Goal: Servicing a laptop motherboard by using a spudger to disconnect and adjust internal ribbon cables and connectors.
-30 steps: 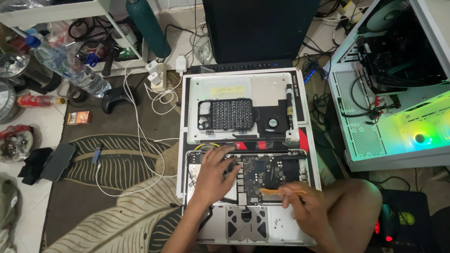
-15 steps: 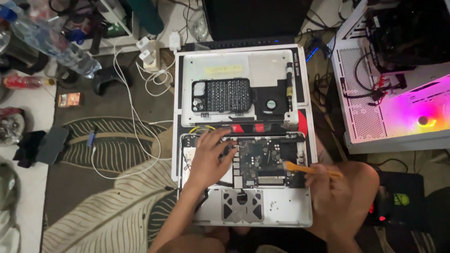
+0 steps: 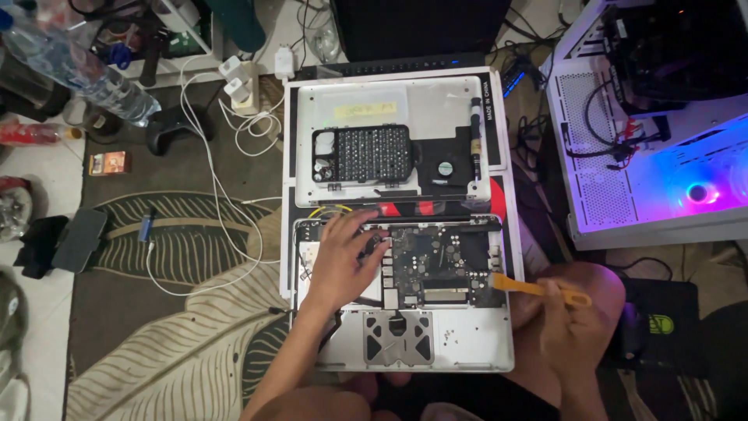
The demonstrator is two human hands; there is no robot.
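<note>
head view looks straight down, and much of it is hard to read: the small parts on the circuit board (image 3: 436,265) blur together, the left hand (image 3: 339,261) covers the board's left end, and whatever its fingertips (image 3: 372,248) press on cannot be made out. the person's forearms and knee are cut off by the lower edge.

the left hand lies flat, fingers spread and loose, resting on the inside of the opened laptop (image 3: 467,343), gripping nothing that shows. the right hand (image 3: 573,327) sits just off the laptop's right edge, over the knee, fingers closed around an orange pry tool (image 3: 530,288) whose flat tip touches the board's right end.

the work is done on the floor, on a dark rug with a pale leaf pattern (image 3: 156,359), white tiles showing at the far left. the light is dim (a desktop case (image 3: 647,132) on the right glows blue and purple).

just above the laptop lies its removed bottom cover (image 3: 436,101), inside up, carrying a black screwdriver bit set (image 3: 362,154), a small round fan (image 3: 444,168) and a thin black screwdriver (image 3: 476,132). white cables (image 3: 218,195) trail over the rug from chargers (image 3: 238,82) at the top. a plastic water bottle (image 3: 86,70) lies at the upper left, a black game controller (image 3: 175,125) near it, and a dark phone (image 3: 78,238) by the left edge.
</note>
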